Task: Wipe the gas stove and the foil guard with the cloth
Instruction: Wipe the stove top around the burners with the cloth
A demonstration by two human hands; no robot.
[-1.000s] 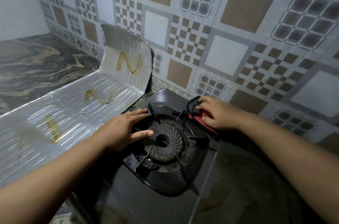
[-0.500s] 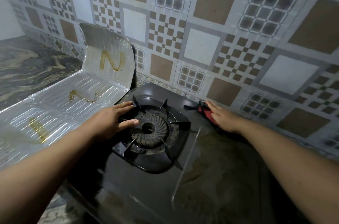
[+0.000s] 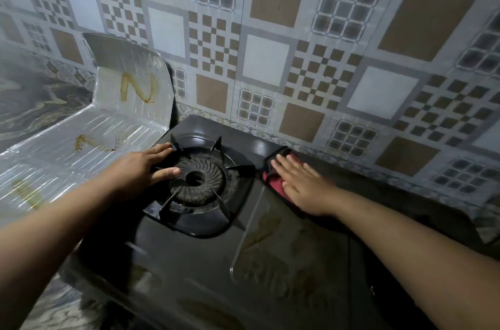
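Head view: a right hand presses flat, fingers straight, on a red cloth on the black gas stove beside the burner. The left hand rests open on the burner's edge, holding nothing; the stained foil guard lies at left.

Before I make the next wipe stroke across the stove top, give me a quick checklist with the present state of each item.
1. Cloth under right hand, fingers flat: ok.
2. Left hand rests on the pan support, steadying: ok.
3. Gas stove top clean: not ok, smears show in front of the burner.
4. Foil guard clean: not ok, brown streaks.
5. Burner off: ok, no flame visible.
6. Cloth dampness: cannot tell.
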